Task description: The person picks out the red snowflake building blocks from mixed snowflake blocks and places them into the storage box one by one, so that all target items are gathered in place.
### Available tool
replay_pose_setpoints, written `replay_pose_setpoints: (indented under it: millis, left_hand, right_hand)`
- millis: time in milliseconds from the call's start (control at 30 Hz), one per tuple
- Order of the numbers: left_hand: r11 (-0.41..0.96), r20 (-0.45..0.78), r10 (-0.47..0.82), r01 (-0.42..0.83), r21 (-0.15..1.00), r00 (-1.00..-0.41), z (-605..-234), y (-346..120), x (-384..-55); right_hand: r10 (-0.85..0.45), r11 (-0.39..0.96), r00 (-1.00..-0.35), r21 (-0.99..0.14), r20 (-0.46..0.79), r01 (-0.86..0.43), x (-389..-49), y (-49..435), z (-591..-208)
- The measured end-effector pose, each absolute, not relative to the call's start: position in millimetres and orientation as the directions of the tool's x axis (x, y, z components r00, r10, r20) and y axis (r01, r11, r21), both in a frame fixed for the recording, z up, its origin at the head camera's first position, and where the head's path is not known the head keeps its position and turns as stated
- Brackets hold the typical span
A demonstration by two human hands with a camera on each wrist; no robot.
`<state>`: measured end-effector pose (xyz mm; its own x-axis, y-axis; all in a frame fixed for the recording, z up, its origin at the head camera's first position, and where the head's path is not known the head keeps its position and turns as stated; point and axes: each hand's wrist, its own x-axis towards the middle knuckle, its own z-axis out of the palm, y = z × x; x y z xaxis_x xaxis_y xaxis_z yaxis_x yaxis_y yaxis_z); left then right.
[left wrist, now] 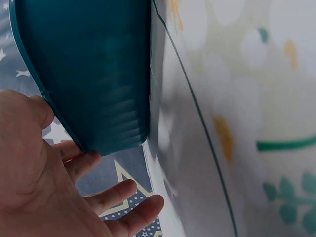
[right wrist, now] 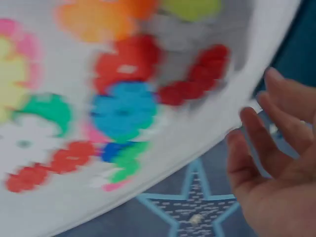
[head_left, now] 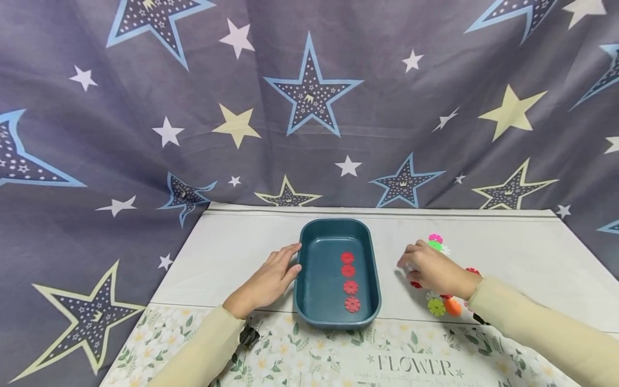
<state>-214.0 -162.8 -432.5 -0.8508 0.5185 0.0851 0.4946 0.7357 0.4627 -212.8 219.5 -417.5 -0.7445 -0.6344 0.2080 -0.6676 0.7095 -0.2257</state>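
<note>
A dark teal tray [head_left: 314, 317] stands on the table, with several red flower-shaped discs [head_left: 350, 287] in a row along its right side. My left hand [head_left: 265, 282] touches the tray's left rim with its fingertips and thumb, the fingers loosely extended. In the left wrist view, the thumb and fingers [left wrist: 81, 165] meet the tray's edge. To the right of the tray, my right hand [head_left: 435, 269] hovers over a scatter of coloured flower discs [right wrist: 123, 111], hiding some of them. Its fingers [right wrist: 261, 143] are loosely bent and nothing shows between them in the right wrist view.
Green, orange, white and pink discs lie around the right hand, among them a yellow-green disc [head_left: 436, 307]. A floral cloth [head_left: 406, 349] covers the table's front. Behind the table hangs a grey curtain [head_left: 300, 156] with stars.
</note>
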Motion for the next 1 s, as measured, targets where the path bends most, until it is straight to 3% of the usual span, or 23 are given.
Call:
replay_pose_setpoints:
  millis: [167, 300, 533, 733, 1000]
  left_hand:
    - [0.731, 0.088, 0.521, 0.497, 0.467, -0.849, -432, -162, -214]
    - [0.733, 0.096, 0.519, 0.500, 0.462, -0.850, -431, -162, -213]
    - [0.738, 0.079, 0.518, 0.491, 0.463, -0.852, -432, -163, -213]
    - [0.733, 0.080, 0.520, 0.493, 0.469, -0.850, -433, -164, -213]
    - [0.727, 0.092, 0.529, 0.506, 0.464, -0.844, -435, -164, -215]
  right_hand:
    - [-0.590, 0.755, -0.800, -0.274, 0.112, -0.595, -210, 239, -428]
    - [-0.558, 0.765, -0.817, -0.293, 0.141, -0.573, -211, 244, -433]
    - [-0.511, 0.734, -0.851, -0.454, 0.122, -0.506, -209, 240, -438]
    - [-0.528, 0.662, -0.809, -0.472, 0.257, -0.582, -209, 227, -432]
    - [-0.556, 0.559, -0.671, -0.377, 0.491, -0.738, -214, 202, -416]
